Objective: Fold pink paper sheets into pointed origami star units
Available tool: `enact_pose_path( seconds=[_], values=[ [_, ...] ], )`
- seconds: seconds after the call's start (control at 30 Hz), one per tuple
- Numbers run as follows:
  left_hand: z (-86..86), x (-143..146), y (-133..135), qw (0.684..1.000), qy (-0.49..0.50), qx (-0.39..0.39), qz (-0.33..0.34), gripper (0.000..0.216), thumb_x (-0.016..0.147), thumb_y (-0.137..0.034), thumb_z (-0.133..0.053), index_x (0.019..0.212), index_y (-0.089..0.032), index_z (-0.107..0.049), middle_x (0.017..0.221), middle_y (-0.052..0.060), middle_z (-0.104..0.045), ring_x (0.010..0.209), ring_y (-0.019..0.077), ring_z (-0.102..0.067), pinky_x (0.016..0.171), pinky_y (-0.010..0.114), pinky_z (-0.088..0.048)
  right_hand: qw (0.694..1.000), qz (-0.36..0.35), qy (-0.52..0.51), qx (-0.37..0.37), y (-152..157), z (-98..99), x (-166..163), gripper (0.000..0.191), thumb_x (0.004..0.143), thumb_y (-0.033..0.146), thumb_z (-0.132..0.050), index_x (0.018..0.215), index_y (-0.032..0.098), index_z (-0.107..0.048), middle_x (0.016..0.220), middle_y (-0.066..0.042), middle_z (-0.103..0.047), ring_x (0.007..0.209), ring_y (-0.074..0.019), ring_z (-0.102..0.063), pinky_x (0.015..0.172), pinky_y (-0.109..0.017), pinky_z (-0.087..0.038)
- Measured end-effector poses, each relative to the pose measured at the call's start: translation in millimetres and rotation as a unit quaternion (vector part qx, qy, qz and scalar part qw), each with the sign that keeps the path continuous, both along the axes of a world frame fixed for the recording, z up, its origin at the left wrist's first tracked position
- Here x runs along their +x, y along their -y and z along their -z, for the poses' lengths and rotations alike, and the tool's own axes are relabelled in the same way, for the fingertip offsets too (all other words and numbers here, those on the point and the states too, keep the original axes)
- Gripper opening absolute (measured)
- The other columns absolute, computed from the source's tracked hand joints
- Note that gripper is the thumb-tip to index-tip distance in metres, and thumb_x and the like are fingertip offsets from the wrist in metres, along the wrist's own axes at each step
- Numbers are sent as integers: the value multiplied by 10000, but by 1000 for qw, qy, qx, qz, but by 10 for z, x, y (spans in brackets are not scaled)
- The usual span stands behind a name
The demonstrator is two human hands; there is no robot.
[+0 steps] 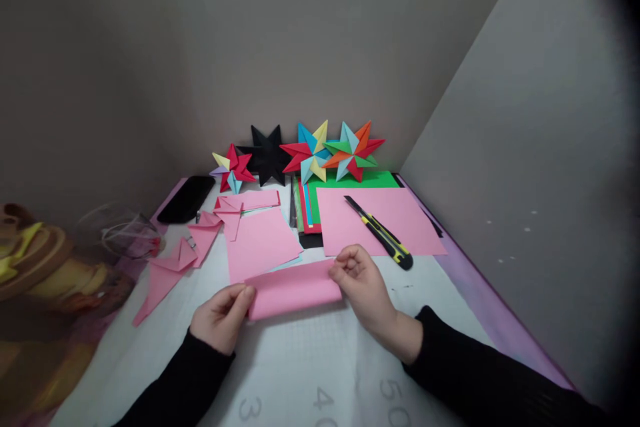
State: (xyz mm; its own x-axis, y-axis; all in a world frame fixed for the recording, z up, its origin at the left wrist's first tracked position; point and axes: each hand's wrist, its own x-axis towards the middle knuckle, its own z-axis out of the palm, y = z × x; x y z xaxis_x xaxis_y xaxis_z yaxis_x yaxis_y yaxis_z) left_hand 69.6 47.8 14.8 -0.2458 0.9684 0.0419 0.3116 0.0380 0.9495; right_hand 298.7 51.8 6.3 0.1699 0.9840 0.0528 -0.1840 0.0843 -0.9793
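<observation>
A sheet of pink paper [295,290] is stretched between my hands, bent over lengthwise along its lower edge. My left hand [220,317] pinches its left end between thumb and fingers. At the right end, my right hand [365,290] grips the upper corner with thumb and forefinger. Just beyond lies a pink square sheet [263,243] with light blue paper peeking out from under it. Folded pink paper pieces [173,263] lie to the left of it, some joined with small metal clips.
A yellow and black utility knife [380,233] lies on a pink sheet [415,213] at the right. Several folded paper stars [270,155] lean on the back wall. A black phone [187,199] is at the back left, with a clear round object [131,237] beside the table.
</observation>
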Motion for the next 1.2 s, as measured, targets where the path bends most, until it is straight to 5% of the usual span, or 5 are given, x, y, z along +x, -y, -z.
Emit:
enact_pose_path(
  seconds=[0.5, 0.83, 1.0, 1.2],
  values=[
    [-22, 8, 24, 999, -5, -34, 33, 271, 683, -423, -595, 640, -161, -651, 530, -13, -571, 535, 128, -488, 530, 219, -414, 998, -1, 61, -3, 8, 41, 30, 220, 758, 272, -621, 966, 215, -579, 669, 24, -509, 614, -121, -475, 579, -246, -395],
    [-30, 6, 28, 996, 44, -47, 62, 256, 695, -388, -584, 582, -159, -574, 470, -45, -480, 455, 93, -433, 467, 205, -360, 998, -11, 53, -36, 2, 70, 28, 206, 737, 336, -661, 881, 196, -618, 662, 6, -519, 601, -129, -468, 560, -254, -378],
    [-4, 29, 31, 984, 144, -37, 98, 263, 667, -295, -614, 879, -149, -563, 496, -89, -427, 409, 55, -374, 426, 175, -284, 998, -18, 34, -57, 2, 57, 27, 187, 717, 329, -683, 830, 195, -617, 663, 11, -530, 590, -120, -466, 542, -240, -355],
    [-27, 6, 51, 987, 82, -35, 137, 323, 694, -294, -583, 958, -113, -630, 532, -66, -432, 429, 61, -403, 444, 196, -323, 997, -15, 52, -55, -2, 47, 37, 179, 713, 329, -678, 821, 198, -621, 687, 7, -553, 597, -126, -473, 545, -244, -359]
  ],
)
